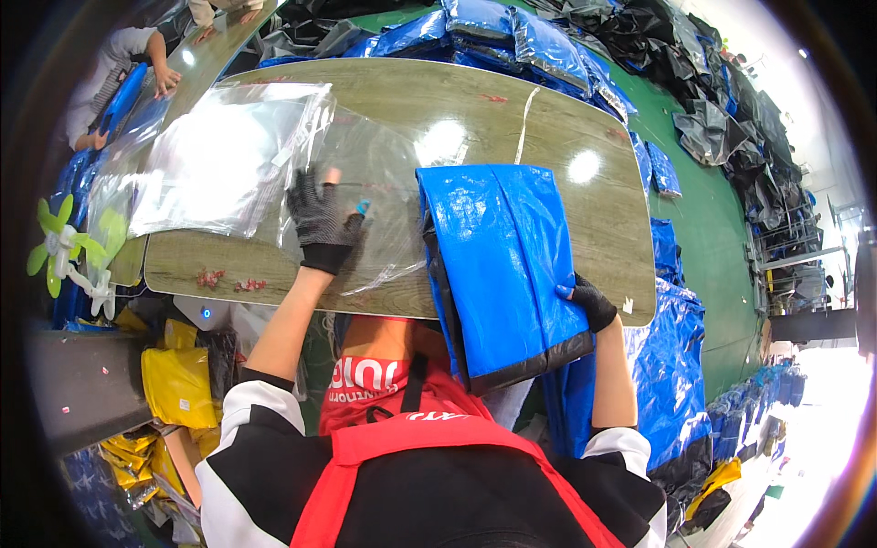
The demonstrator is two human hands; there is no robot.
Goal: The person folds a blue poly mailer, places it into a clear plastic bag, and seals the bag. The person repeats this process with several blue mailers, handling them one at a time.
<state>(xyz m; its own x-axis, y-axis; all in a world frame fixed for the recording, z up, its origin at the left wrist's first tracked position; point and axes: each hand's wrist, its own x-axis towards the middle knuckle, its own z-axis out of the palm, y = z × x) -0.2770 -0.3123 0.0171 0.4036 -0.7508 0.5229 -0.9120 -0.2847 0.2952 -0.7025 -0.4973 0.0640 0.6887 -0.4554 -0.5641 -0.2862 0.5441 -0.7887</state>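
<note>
My left hand [326,215], in a dark fingerless glove, lies with fingers spread on a clear plastic bag [388,173] on the table. At its right is a folded shiny blue sheet [502,247] with black edging, which may be a garment or a cover. My right hand [592,301], gloved the same way, grips the sheet's lower right edge; the thumb shows on top and the other fingers are hidden beneath. The sheet's near end overhangs the table edge. A stack of clear plastic bags [215,169] lies at the left, glaring with reflected light.
The wood-patterned table [603,219] has rounded corners. Packed blue bundles [480,18] crowd its far side. A green fan [59,245] stands at the left, near another person's hand [166,80]. Yellow packages [178,388] sit at the lower left. Blue sheeting [671,365] hangs at the right.
</note>
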